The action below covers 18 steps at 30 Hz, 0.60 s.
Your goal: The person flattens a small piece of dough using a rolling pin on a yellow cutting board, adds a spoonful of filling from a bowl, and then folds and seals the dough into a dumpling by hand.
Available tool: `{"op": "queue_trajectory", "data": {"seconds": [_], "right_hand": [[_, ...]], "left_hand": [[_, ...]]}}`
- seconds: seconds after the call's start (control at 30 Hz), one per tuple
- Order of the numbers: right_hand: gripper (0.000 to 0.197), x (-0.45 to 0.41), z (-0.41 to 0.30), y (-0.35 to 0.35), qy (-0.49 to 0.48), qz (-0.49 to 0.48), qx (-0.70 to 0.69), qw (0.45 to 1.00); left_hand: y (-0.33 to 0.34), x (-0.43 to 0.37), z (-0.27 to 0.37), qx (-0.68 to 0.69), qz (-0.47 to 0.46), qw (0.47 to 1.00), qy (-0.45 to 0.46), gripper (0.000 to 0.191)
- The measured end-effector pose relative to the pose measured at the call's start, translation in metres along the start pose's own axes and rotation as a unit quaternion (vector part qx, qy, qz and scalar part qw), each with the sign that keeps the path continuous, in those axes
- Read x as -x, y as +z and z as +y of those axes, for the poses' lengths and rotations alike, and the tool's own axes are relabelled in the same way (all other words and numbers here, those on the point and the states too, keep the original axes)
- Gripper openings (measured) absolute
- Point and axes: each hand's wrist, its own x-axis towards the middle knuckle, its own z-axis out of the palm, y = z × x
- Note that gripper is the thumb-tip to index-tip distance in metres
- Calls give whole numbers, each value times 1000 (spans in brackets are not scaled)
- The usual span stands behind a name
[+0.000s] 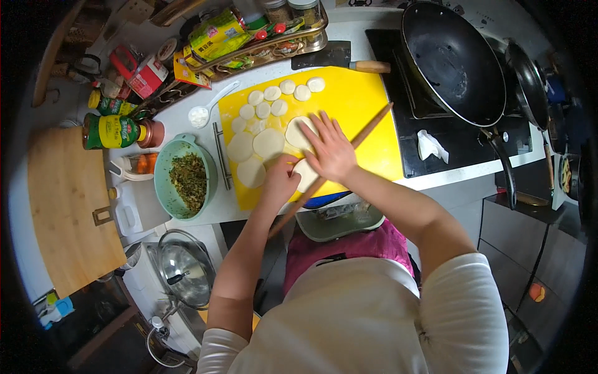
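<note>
My left hand (280, 178) pinches the left edge of a small flattened dough round (306, 176) between thumb and fingers. Across that round lies a thin wooden rolling pin (371, 126), slanting from upper right to lower left past the near edge of the yellow cutting mat (371, 163). My right hand (332, 150) rests flat on the pin, fingers spread, and hides its middle part. Just beyond the fingertips is a rolled dough wrapper (299, 133). Further wrappers (268, 143) lie to the left, and several small dough discs (272, 93) sit towards the back.
A green bowl of chopped filling (209, 175) stands left of the mat, near a spoon with white powder (199, 117). Behind the mat lies a cleaver (322, 55). A black wok (455, 61) sits on the cooktop (411, 161) at right. Below the counter edge hangs a green bin (338, 227).
</note>
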Motion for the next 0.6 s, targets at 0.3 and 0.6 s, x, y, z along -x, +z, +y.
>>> {"op": "queue_trajectory", "data": {"seconds": [0.3,0.6], "right_hand": [[63,19,2,-1,3,1,-6,1000],[63,-45,-6,21,27,46,-29,998]], "left_hand": [[5,-15,-22,-62,53,994,66,16],[11,-7,-5,-52,42,992,112,19]]}}
